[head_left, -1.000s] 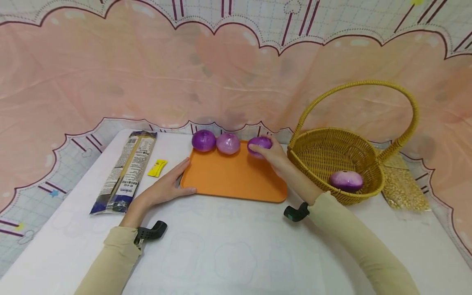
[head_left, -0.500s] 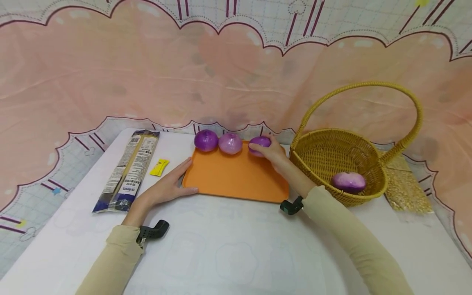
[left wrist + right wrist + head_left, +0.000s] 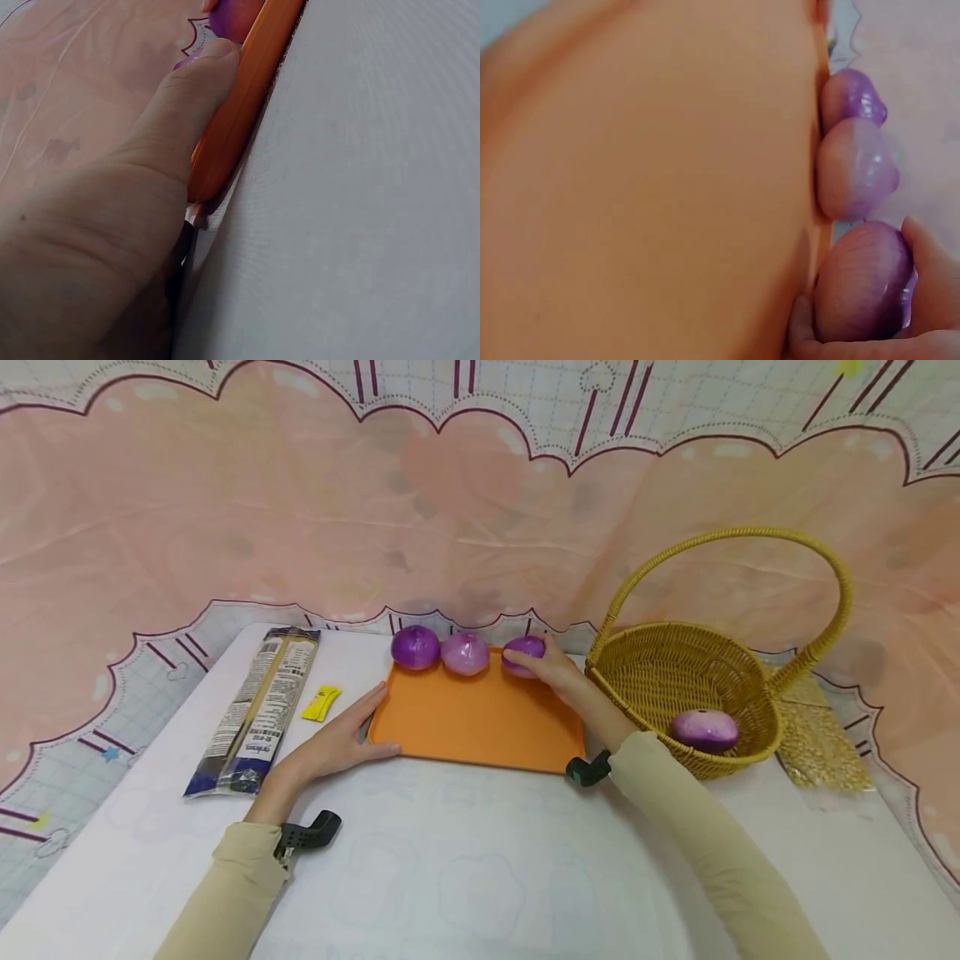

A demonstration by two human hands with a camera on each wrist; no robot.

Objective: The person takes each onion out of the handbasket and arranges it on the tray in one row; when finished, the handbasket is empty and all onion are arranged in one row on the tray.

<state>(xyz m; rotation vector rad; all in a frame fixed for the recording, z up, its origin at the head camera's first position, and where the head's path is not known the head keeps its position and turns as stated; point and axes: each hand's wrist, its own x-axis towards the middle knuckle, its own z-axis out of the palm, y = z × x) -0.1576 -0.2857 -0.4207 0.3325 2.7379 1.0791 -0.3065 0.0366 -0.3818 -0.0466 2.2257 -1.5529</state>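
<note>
In the head view my right hand [image 3: 564, 675] grips a purple onion [image 3: 524, 649] at the back right of the orange tray [image 3: 472, 718]. The right wrist view shows fingers and thumb on either side of this onion [image 3: 862, 289]. Two more onions, one dark purple [image 3: 415, 647] and one paler [image 3: 465, 653], sit side by side along the tray's back edge, left of the held one. My left hand [image 3: 337, 745] touches the tray's left end with spread fingers. Its thumb [image 3: 191, 97] lies along the tray's front edge in the left wrist view.
Right of the tray stands a wicker basket [image 3: 652, 664] with a tall handle and another onion [image 3: 705, 729] inside. A bag of yellow grains [image 3: 821, 739] lies behind it. To the left are a long food packet [image 3: 255, 714] and a small yellow sachet [image 3: 321, 702]. Patterned cloth hangs behind.
The right wrist has swung slightly inward and forward, and the held onion has shifted a little to the left. The left hand and the other onions keep their places.
</note>
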